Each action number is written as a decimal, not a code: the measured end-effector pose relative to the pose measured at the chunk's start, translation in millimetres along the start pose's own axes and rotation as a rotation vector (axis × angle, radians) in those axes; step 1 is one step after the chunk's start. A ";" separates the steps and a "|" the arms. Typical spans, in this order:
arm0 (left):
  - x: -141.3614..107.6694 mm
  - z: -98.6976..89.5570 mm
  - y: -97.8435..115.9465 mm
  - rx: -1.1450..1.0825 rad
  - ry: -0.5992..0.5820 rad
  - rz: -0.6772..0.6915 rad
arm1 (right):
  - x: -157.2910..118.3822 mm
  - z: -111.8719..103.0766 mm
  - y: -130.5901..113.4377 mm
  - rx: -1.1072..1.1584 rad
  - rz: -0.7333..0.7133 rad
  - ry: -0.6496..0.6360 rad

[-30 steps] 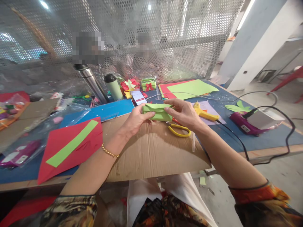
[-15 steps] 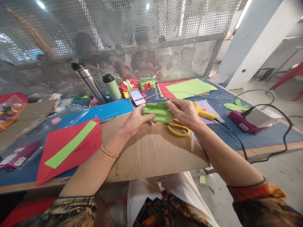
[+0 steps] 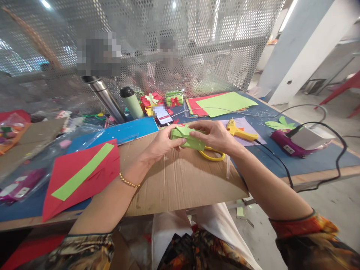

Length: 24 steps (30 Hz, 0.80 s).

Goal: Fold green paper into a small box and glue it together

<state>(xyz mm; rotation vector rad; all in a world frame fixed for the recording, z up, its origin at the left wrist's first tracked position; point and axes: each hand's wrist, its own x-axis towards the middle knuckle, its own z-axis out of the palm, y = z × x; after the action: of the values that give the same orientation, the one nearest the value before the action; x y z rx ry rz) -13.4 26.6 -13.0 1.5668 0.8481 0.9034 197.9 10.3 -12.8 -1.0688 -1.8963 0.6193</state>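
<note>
A small green folded paper box [image 3: 194, 141] is held above the cardboard sheet [image 3: 168, 180]. My left hand [image 3: 164, 139] is closed on its left end, thumb along the front. My right hand [image 3: 215, 135] grips it from the right, fingers lying over the top flap. The flap has a pointed edge and lies across the box. Just behind and under my right hand, yellow-handled scissors [image 3: 213, 155] rest on the cardboard; their blades are hidden. A clear glue stick [image 3: 228, 167] lies beside the scissors' handle.
A yellow glue gun [image 3: 242, 133] lies on purple paper to the right, its black cord running to a power strip [image 3: 288, 144]. Red paper with a green strip [image 3: 84, 170] is at left. A phone [image 3: 162, 115], bottle [image 3: 132, 103], steel flask [image 3: 105, 97] and paper stack [image 3: 227, 104] stand behind.
The green flap that stood raised at the top is now folded down over the box. My right hand's fingers have shifted from its upper edge onto the flap.
</note>
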 end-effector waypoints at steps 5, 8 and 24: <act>-0.5 -2.3 0.2 0.059 -0.043 0.023 | 0.7 -0.5 4.5 0.063 0.032 -0.043; -0.3 -4.4 1.2 0.066 -0.065 0.030 | 1.5 -1.3 6.2 0.049 0.033 -0.066; -0.8 -9.6 1.1 0.100 -0.167 0.007 | 1.1 -3.7 -2.5 0.001 -0.007 -0.114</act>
<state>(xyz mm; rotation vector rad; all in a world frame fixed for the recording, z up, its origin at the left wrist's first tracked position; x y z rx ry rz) -22.2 29.9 -10.9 1.7067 0.7787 0.7328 199.7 10.1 -8.6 -1.0450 -1.9965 0.6898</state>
